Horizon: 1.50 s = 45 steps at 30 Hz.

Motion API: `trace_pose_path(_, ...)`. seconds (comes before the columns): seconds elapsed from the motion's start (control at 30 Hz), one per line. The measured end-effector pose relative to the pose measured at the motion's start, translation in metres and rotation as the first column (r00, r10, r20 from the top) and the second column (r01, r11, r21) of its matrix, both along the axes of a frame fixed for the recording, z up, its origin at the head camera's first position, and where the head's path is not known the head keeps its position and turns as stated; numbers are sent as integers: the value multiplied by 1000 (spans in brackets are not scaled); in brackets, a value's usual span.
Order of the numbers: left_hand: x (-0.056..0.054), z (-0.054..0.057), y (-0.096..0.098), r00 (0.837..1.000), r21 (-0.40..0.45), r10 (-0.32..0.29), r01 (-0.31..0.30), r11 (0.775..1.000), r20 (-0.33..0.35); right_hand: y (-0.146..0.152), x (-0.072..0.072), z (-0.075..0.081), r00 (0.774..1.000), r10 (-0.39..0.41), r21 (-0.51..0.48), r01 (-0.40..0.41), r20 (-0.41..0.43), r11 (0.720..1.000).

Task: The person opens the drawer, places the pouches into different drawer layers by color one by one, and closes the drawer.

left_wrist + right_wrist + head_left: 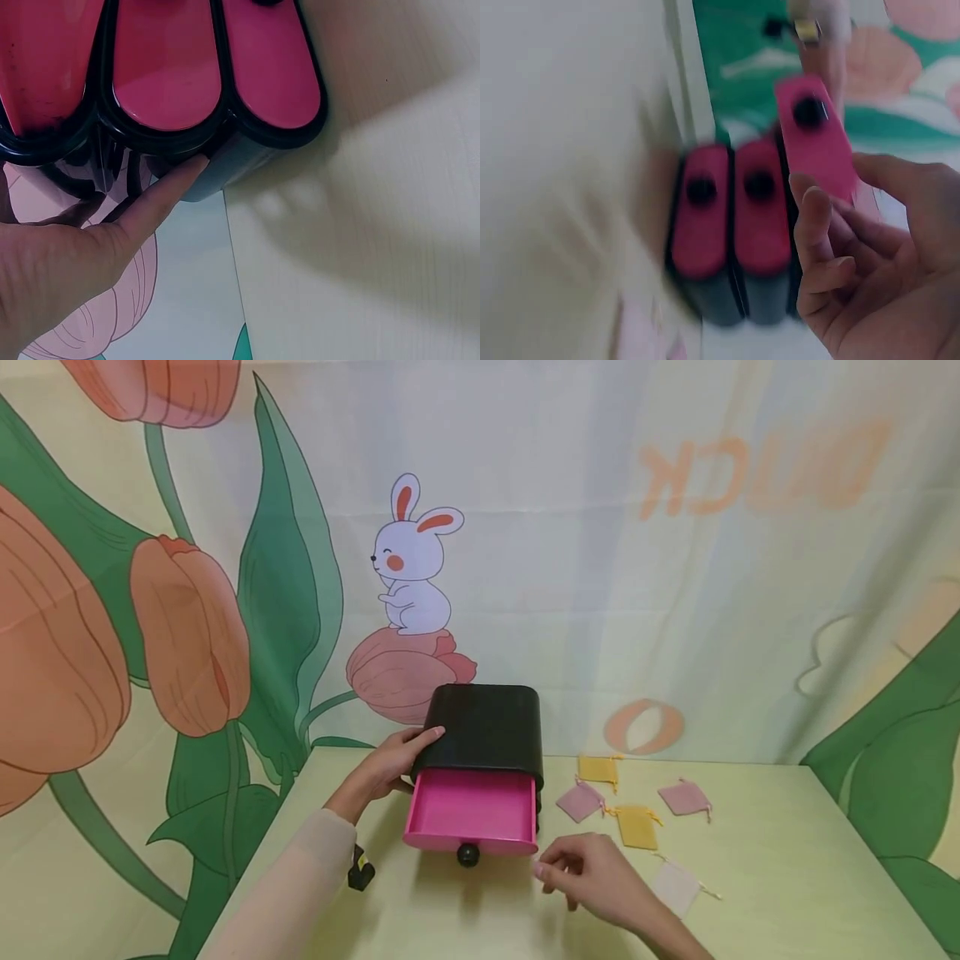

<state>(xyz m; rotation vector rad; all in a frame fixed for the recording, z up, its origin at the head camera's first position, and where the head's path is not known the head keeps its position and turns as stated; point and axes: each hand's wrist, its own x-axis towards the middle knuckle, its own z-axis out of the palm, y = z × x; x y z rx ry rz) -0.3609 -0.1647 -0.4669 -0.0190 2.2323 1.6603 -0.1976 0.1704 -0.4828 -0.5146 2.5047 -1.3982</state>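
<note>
While left hand braces cabinet, right hand hovers, half-curled

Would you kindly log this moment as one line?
left hand: touches side of black cabinet; right hand: near open pink drawer; drawstring pouches: on table

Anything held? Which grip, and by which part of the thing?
Left grip holds the black drawer unit by its left side. Right grip holds nothing visible; it's beside the open pink drawer's right front corner.
</note>
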Motion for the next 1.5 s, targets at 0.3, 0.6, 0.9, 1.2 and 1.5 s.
trace_pose_path(0.3, -2, 2, 5, 1000, -14, -6, 6, 1000, 3, 75, -67, -35, 949, -212, 119, 244, -235, 962)
trace_pose_path(0.6, 1, -1, 0, 999, -15, 30, -30, 999, 10, 82, -121, -77, 901, -253, 264, 355, -351, 897)
trace_pose_path(0.9, 2, -2, 1, 999, -12, 33, -33, 999, 0, 80, -141, -101, 900, -285, 355, 398, -330, 846)
trace_pose_path(1.2, -1, 1, 0, 1000, -28, 12, -12, 1000, -10, 85, -133, -85, 913, -227, 234, 315, -339, 920)
trace_pose_path(1.5, 0, -2, 0, 1000, -36, 12, -11, 999, 5, 87, -116, -11, 897, -175, 74, 223, -406, 972)
